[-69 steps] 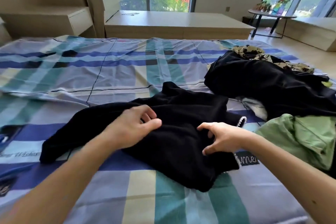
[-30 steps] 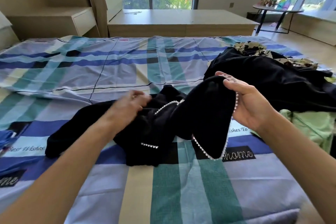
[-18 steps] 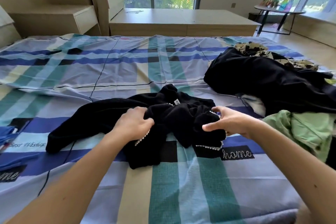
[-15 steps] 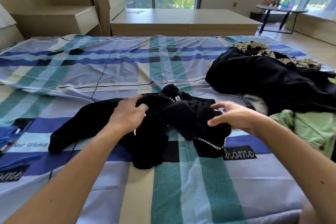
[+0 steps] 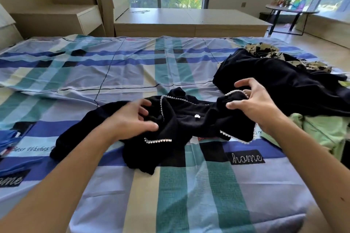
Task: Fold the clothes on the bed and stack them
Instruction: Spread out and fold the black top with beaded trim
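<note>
A black garment with pearl trim (image 5: 186, 119) lies bunched on the plaid bed sheet (image 5: 189, 185), one sleeve trailing to the left. My left hand (image 5: 130, 119) is blurred, with its fingers curled into the fabric left of the pearl-edged neckline. My right hand (image 5: 251, 104) pinches the pearl-trimmed edge at the garment's right end between thumb and fingers, lifting it slightly off the sheet. A small white label shows at the garment's middle.
A pile of unfolded clothes lies at the right: a large black piece (image 5: 284, 85), a beige patterned one (image 5: 265, 52) behind it and a light green one (image 5: 318, 130) in front. A blue item (image 5: 11, 138) lies at the left edge. A low wooden platform (image 5: 189, 22) stands beyond the bed.
My right hand raised one end of the garment, then dropped it in a bunch. Both hands have since moved apart, stretching the garment wider and exposing its pearl-edged neckline.
</note>
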Tool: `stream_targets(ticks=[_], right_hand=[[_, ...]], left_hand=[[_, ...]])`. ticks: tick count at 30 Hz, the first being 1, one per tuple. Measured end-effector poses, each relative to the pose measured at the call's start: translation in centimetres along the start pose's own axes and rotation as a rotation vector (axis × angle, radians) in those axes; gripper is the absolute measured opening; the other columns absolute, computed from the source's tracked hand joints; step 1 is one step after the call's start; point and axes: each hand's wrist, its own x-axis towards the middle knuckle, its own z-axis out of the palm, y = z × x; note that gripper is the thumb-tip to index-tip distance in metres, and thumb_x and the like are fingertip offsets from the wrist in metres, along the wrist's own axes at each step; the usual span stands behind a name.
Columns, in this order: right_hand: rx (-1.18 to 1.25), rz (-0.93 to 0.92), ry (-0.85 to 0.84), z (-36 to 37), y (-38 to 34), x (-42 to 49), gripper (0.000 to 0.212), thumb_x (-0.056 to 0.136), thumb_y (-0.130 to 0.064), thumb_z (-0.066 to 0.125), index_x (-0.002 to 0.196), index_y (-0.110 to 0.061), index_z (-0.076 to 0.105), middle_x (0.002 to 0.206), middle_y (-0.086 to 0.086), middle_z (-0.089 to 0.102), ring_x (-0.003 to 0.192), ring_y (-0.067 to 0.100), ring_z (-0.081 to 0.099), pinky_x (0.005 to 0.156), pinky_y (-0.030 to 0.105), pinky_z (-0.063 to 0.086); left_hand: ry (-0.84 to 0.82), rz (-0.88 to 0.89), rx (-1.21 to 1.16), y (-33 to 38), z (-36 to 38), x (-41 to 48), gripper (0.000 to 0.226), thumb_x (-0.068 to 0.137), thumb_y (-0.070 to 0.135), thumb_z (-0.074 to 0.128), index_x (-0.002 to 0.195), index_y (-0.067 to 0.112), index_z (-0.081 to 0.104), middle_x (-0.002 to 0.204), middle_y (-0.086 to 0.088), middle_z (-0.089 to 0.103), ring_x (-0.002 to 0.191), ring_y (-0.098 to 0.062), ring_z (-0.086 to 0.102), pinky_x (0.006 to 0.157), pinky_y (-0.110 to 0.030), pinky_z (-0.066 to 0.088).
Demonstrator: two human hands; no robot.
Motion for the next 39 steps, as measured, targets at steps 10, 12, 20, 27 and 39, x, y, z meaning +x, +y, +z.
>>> stream_targets(ticks=[10, 12, 20, 27, 39], right_hand=[[0.265, -0.074, -0.336, -0.5, 1.9, 1.6, 0.064, 0.084, 0.028, 0.040, 0.134, -0.012, 0.047, 0.116, 0.011, 0.068, 0.105, 0.029, 0.069, 0.077, 0.023, 0.058], [-0.225, -0.150, -0.407, 0.4, 4.3, 2.1, 0.058, 0.080, 0.019, 0.061, 0.123, -0.020, 0.055, 0.117, 0.005, 0.065, 0.119, 0.028, 0.061, 0.081, 0.017, 0.051], [-0.605, -0.130, -0.396, 4.3, 5.4, 3.0, 0.088, 0.068, -0.019, 0.088, 0.144, -0.023, 0.043, 0.136, 0.005, 0.051, 0.121, 0.020, 0.053, 0.094, 0.023, 0.042], [-0.458, -0.020, -0.431, 4.3, 5.8, 3.9, 0.066, 0.069, 0.010, 0.077, 0.123, -0.014, 0.048, 0.111, 0.010, 0.064, 0.076, 0.014, 0.056, 0.055, 0.016, 0.044], [-0.043, -0.009, -0.154, 1.0, 2.8, 3.8, 0.024, 0.073, 0.021, 0.057, 0.083, 0.004, 0.070, 0.071, 0.011, 0.064, 0.056, 0.010, 0.055, 0.054, 0.021, 0.045]], left_hand=[[-0.142, -0.016, 0.373, -2.3, 3.0, 1.9, 0.053, 0.062, 0.067, 0.080, 0.097, 0.028, 0.067, 0.093, 0.008, 0.071, 0.087, -0.009, 0.067, 0.075, -0.027, 0.052], [-0.179, -0.005, 0.308, -2.5, 2.6, 2.0, 0.050, 0.064, 0.075, 0.072, 0.078, 0.027, 0.070, 0.073, 0.013, 0.071, 0.071, -0.002, 0.066, 0.068, -0.025, 0.052], [0.046, 0.251, 0.433, -1.8, 3.2, 2.0, 0.044, 0.071, 0.048, 0.074, 0.109, 0.030, 0.064, 0.112, 0.008, 0.060, 0.111, -0.016, 0.054, 0.102, -0.039, 0.042], [-0.079, 0.108, 0.433, -2.0, 4.9, 2.3, 0.069, 0.073, 0.045, 0.082, 0.132, 0.023, 0.053, 0.127, -0.001, 0.056, 0.119, -0.020, 0.055, 0.103, -0.037, 0.046], [0.418, 0.288, 0.055, -1.7, -1.9, 0.5, 0.034, 0.094, 0.041, 0.063, 0.069, 0.022, 0.053, 0.065, 0.005, 0.059, 0.064, -0.009, 0.056, 0.060, -0.031, 0.037]])
